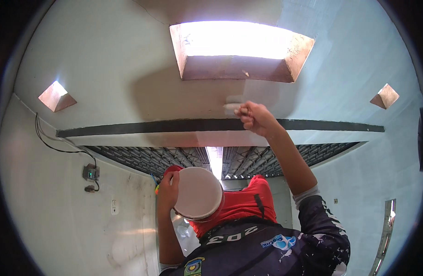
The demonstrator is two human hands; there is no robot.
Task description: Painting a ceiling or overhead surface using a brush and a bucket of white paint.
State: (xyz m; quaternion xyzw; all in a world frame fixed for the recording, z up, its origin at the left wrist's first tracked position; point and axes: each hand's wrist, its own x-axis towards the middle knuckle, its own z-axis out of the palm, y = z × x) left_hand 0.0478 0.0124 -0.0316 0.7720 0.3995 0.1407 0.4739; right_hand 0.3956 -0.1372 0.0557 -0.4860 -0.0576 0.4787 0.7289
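My left hand (168, 187) grips the rim of a round bucket (197, 192) of pale grey paint, held in front of my red trousers (253, 200). My right hand (255, 118) is closed on a paintbrush (231, 106), whose pale tip lies against the wall (184, 99) below the large bright opening. A patch of lighter paint shows around the brush. A dark grey band (174, 124) runs across just below my right hand.
Two small square openings (57, 95) (384, 96) flank the large one (234, 66). Dark grilles (151, 156) lie below the band, either side of a bright gap. At the left are cables, a small electrical box (91, 172) and a switch plate (114, 207).
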